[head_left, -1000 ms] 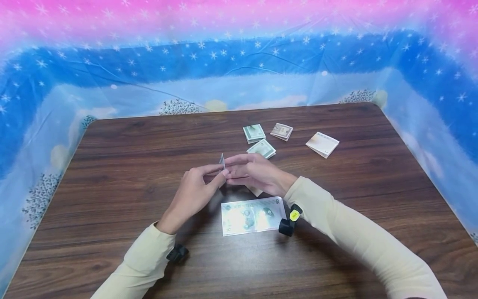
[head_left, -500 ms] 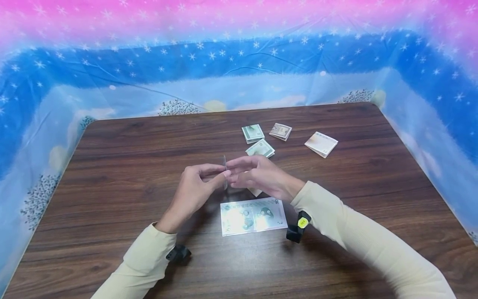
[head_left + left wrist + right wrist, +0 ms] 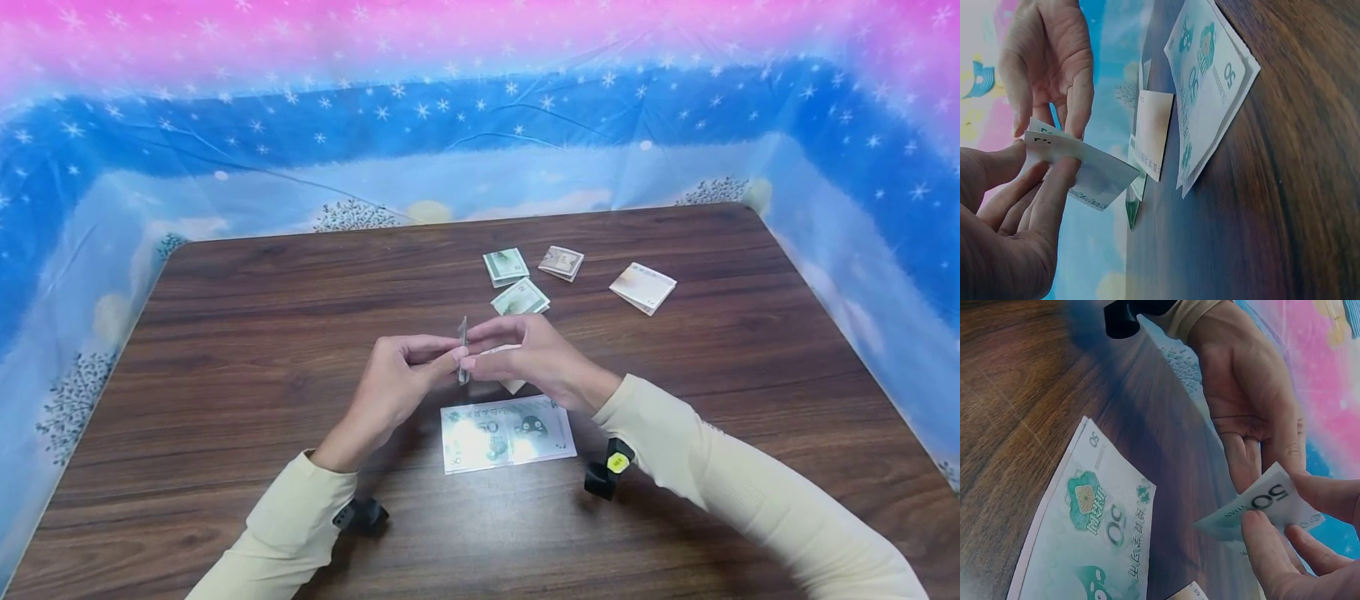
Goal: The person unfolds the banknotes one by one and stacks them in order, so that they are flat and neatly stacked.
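A folded play banknote [image 3: 462, 354] stands on edge between my two hands, above the table. My left hand [image 3: 393, 387] pinches it between thumb and fingers from the left. From the right, the thumb and fingertips of my right hand [image 3: 543, 358] pinch it too. The right wrist view shows "50 YUAN" on the folded banknote [image 3: 1266, 503]. Just in front of the hands lies a flat stack of 50 play banknotes [image 3: 517, 446], creased down the middle. Another folded note [image 3: 513, 385] lies partly hidden under my right hand.
Beyond the hands lie two green folded notes [image 3: 506, 265] close together and a brownish folded note [image 3: 561, 262]. A pale folded note [image 3: 643, 287] sits farther right. A snowflake-patterned cloth [image 3: 420, 108] hangs around the wooden table [image 3: 247, 333].
Both hands and the folded banknote have shifted slightly right. The right thumb has come onto the banknote's near part, and the right wrist has drawn back toward the body.
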Demonstrator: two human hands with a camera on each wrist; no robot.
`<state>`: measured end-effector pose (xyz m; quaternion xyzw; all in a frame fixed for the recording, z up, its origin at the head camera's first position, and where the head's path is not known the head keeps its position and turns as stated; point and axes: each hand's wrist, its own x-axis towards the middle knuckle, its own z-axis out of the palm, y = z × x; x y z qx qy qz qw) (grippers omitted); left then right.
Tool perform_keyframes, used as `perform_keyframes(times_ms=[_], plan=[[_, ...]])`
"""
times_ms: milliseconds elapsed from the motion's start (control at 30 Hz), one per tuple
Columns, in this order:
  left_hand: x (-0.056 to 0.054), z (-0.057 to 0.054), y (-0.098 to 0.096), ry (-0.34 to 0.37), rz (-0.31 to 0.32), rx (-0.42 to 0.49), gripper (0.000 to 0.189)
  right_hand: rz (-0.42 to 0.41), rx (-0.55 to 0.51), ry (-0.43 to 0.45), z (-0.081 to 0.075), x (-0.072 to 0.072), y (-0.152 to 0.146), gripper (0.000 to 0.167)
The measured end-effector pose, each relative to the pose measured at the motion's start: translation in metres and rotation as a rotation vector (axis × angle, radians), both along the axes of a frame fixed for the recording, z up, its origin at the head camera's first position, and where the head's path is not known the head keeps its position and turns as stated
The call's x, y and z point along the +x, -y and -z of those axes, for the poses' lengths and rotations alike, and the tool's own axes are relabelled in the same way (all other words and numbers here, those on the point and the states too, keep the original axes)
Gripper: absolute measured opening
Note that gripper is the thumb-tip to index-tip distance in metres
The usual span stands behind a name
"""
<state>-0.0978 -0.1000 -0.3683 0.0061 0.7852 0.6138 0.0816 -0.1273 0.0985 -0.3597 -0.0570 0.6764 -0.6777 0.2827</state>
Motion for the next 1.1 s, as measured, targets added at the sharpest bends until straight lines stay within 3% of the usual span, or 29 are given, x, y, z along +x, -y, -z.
perform_keyframes(times_ms=[400, 733, 1100], plan=[[0.002, 0.0, -0.005, 0.041, 0.014, 0.119, 0.03, 0.023, 0.125, -0.029, -0.002, 0.003, -0.009, 0.048], [0.004, 0.0, -0.003, -0.05, -0.039, -0.019, 0.032, 0.101, 0.215, -0.044, -0.005, 0.005, -0.022, 0.04], [0.007, 0.003, 0.005, -0.021, -0.059, -0.082, 0.031, 0.138, 0.281, -0.062, -0.001, 0.003, -0.045, 0.034]])
